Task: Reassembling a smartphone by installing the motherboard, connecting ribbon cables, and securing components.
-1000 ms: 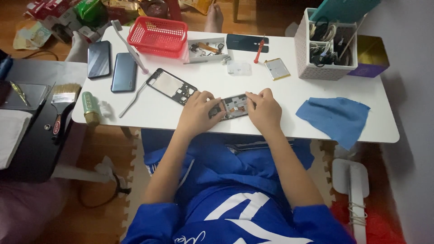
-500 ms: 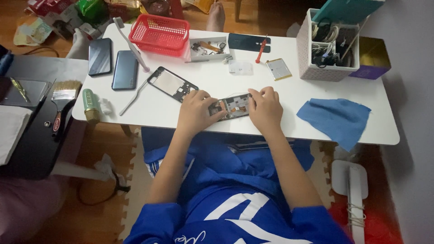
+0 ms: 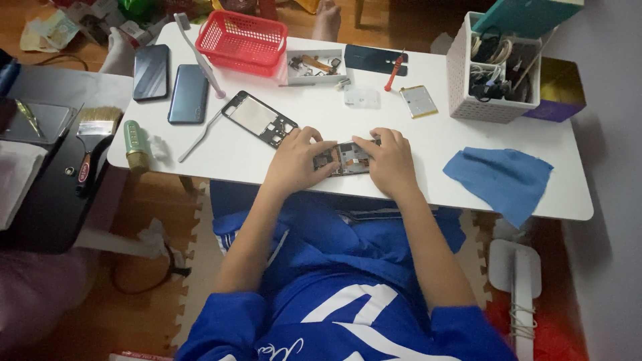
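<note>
An opened phone body with its circuit boards showing lies near the front edge of the white table. My left hand grips its left end, fingers curled over the top. My right hand holds its right end, with the fingertips pressing on the boards. A black phone frame lies just left of my left hand. A flat phone battery and a red-handled screwdriver lie behind my right hand.
A red basket, a grey parts tray and a dark phone back cover sit at the table's rear. Two phones lie far left. A white organiser bin stands at right, a blue cloth near the front right edge.
Both hands stay on the opened phone body; the fingers have shifted only slightly. Nothing else on the table has moved.
</note>
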